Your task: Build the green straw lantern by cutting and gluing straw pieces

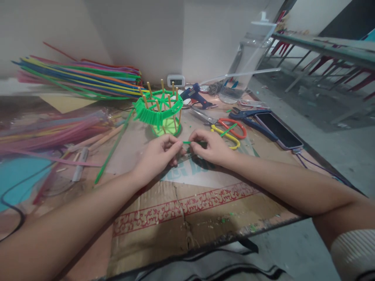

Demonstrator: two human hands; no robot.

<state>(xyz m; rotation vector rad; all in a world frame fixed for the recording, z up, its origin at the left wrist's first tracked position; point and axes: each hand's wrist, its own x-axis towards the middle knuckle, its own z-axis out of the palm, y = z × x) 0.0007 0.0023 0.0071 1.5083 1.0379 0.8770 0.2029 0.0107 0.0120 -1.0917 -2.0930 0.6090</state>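
Between my two hands stretches a short green pipe cleaner [186, 142]. The fingertips of my left hand [159, 154] pinch one end of it. My right hand [212, 147] pinches it close by, and a green length sticks out past that hand over the scissors. Just behind my hands stands a green round frame [159, 113], built of green pipe cleaners wound around upright wooden sticks, with a spoked top and a light green base. A long green pipe cleaner [114, 146] lies left of my left hand.
Scissors [231, 128] with red and yellow handles lie behind my right hand. Beyond are a blue glue gun [196, 95], blue-handled pliers [254, 123], a phone [279, 130] and a large clear bottle [246, 58]. Colourful pipe cleaners [82, 78] are piled at the back left. Cardboard [146, 242] covers the front.
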